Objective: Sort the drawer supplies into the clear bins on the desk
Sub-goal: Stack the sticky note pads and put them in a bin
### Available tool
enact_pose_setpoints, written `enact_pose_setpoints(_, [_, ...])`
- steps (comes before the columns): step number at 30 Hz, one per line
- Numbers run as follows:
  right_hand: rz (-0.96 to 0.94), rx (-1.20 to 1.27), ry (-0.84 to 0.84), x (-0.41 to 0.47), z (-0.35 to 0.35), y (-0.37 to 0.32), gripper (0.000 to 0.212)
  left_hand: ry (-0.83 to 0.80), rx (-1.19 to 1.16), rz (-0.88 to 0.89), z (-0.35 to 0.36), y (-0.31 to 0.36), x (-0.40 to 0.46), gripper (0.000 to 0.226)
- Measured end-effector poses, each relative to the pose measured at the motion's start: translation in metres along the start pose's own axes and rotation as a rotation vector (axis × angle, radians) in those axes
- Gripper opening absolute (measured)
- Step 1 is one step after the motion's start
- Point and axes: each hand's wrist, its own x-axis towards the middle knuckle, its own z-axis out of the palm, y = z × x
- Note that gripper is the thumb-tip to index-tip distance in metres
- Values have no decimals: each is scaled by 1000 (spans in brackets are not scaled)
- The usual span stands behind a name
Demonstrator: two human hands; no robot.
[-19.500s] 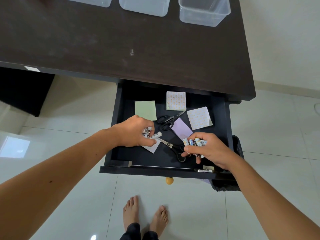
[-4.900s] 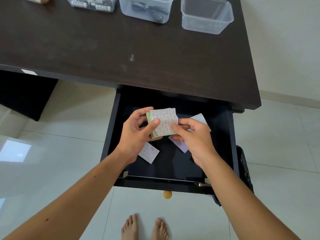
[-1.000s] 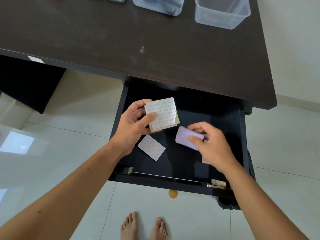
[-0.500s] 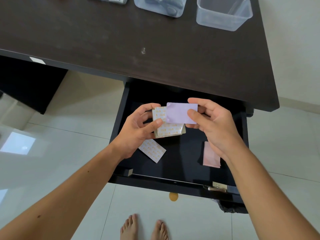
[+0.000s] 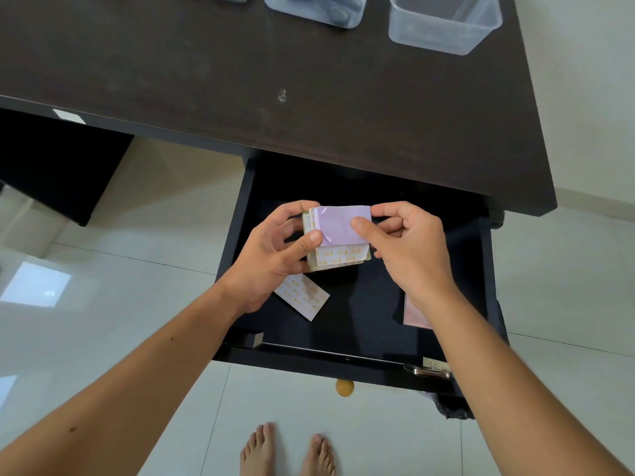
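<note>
Your right hand [image 5: 409, 245] pinches the lilac sticky-note pad [image 5: 338, 228] between thumb and curled fingers [image 5: 388, 209], laying it flat on top of the stack of patterned and green pads [image 5: 338, 259] that your left hand [image 5: 271, 255] grips from the side, thumb pressed on the lilac pad's lower left corner. You hold the stack over the middle of the open drawer [image 5: 360, 314], at the centre of the frame, so the pads gather into one bundle; that looks meant to save trips to the desk [image 5: 275, 70].

Two notes lie on the drawer floor: a patterned one [image 5: 302, 300] just below your left hand, and a pinkish one [image 5: 414, 314] at the right, partly hidden by your right wrist. Both likely join the stack next.

At the top right of the frame, the empty clear bin [image 5: 443, 24] stands apart on the desk, probably waiting for the paper. The bin [image 5: 314, 10] to its left already holds dark items, cropped by the edge.
</note>
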Motion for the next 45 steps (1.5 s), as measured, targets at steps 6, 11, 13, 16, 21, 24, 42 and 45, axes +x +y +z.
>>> enact_pose_setpoints(6, [-49, -43, 33, -4, 4, -1, 25, 11, -10, -22, 2, 1, -1, 53])
enact_pose_setpoints(11, [-49, -36, 11, -6, 5, 1, 24, 44, 3, -37, 1, 0, 1, 45])
enact_pose_setpoints(13, [-46, -11, -8, -6, 5, 1, 24, 52, 2, -41, 1, -1, 1, 41])
enact_pose_setpoints(16, [-48, 18, -33, -6, 1, 4, 20, 50, 8, -38, 1, -1, 2, 37])
enact_pose_setpoints(21, [-46, -172, -152, -6, -38, 22, 24, 51, 22, -27, -3, -2, 1, 35])
enact_pose_setpoints(24, [-17, -456, -321, -5, -66, 40, 36, 56, 24, -22, -3, -2, 2, 36])
enact_pose_setpoints(42, [38, -748, -590, -1, -84, 33, 15, 63, -57, -16, -2, 1, 3, 40])
enact_pose_setpoints(45, [51, -394, -524, 1, -95, 18, 17, 70, -61, -17, -2, 1, 3, 44])
